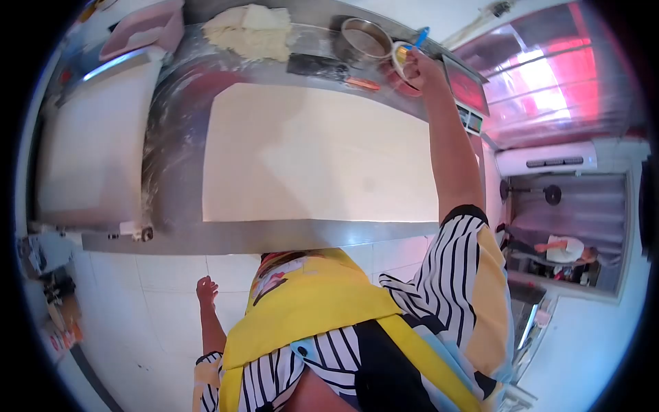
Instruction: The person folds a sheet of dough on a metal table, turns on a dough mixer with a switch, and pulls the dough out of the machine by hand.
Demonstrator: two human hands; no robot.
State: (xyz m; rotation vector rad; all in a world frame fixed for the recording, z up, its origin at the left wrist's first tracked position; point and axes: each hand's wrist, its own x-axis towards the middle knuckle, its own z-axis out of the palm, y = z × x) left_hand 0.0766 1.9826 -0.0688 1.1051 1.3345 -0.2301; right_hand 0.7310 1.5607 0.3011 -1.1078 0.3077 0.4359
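Note:
A wide, flat sheet of pale dough [316, 158] lies across the metal table before me. My right hand [415, 69] reaches over its far right corner to a small round bowl [398, 49]. The fingers are bent together at the bowl; what they grip there is too small to make out. A blue handle [423, 34] sticks up beside the bowl. Near it are a round metal pan [367, 38] and a dark-bladed knife [316, 66] with an orange handle. My left hand [206, 290] hangs low at my side, off the table, fingers loosely curved and holding nothing.
Rumpled dough [250, 34] lies at the back, near a pink bin [147, 31]. A large pale panel [96, 144] stands at the left. A scale [469, 118] sits at the right edge. Farther right, another person [563, 248] shows beyond an opening.

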